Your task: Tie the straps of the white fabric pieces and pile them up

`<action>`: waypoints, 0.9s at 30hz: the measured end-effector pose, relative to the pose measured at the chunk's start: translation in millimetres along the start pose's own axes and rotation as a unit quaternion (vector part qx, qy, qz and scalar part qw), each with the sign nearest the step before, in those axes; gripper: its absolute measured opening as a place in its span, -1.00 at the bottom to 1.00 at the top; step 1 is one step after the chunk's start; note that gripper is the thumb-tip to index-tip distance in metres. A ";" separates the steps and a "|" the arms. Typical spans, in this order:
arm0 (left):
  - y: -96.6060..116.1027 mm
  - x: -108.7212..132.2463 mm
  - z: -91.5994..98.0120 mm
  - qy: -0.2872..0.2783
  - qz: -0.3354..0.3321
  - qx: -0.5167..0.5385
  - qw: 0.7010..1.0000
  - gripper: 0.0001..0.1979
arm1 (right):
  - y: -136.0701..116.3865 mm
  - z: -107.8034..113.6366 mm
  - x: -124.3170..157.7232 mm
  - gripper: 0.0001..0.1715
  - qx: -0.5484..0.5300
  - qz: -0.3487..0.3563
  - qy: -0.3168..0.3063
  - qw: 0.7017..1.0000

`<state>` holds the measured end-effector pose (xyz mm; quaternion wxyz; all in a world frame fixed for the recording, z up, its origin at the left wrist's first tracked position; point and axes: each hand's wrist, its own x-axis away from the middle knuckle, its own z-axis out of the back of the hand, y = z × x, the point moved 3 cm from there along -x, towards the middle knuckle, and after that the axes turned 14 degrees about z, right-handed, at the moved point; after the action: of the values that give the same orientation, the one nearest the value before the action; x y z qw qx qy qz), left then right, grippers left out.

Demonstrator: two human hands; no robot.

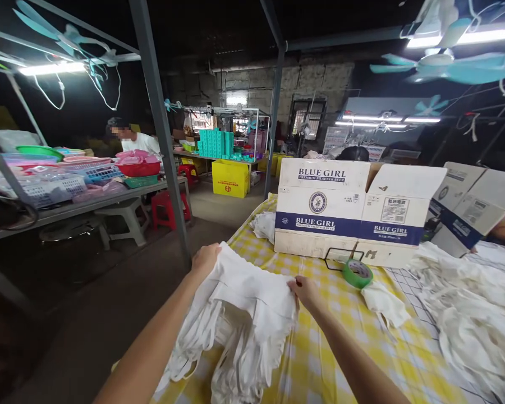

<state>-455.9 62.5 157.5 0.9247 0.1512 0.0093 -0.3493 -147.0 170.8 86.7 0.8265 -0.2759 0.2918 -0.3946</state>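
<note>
Left hand: fingers curled shut on the far corner of a stack of white fabric pieces. Right hand: pinched closed on its right edge. Hands well apart, stack stretched between them.

Stack lies at the near-left corner of the yellow-and-white checked tablecloth. The held edge runs roughly 10-to-4 o'clock, with loose strips trailing toward 6 over the table edge.

At 2 o'clock from the right hand: green tape roll, and behind it a white-and-blue "Blue Girl" cardboard box. At 3 o'clock: loose white cloth heap.

Room is dim, lit by tube lights. At 10 o'clock, a person sits at a bench of coloured plastic baskets.
</note>
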 end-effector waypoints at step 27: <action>16.2 36.9 -65.1 -0.200 -0.196 -0.052 0.958 -0.48 | -48.7 -33.2 74.8 -0.41 0.167 0.246 -0.088 0.951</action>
<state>-411.8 68.9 95.2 0.8275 0.0248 -0.1286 -0.5459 -155.4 76.4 77.9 0.9545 -0.0872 0.2064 -0.1966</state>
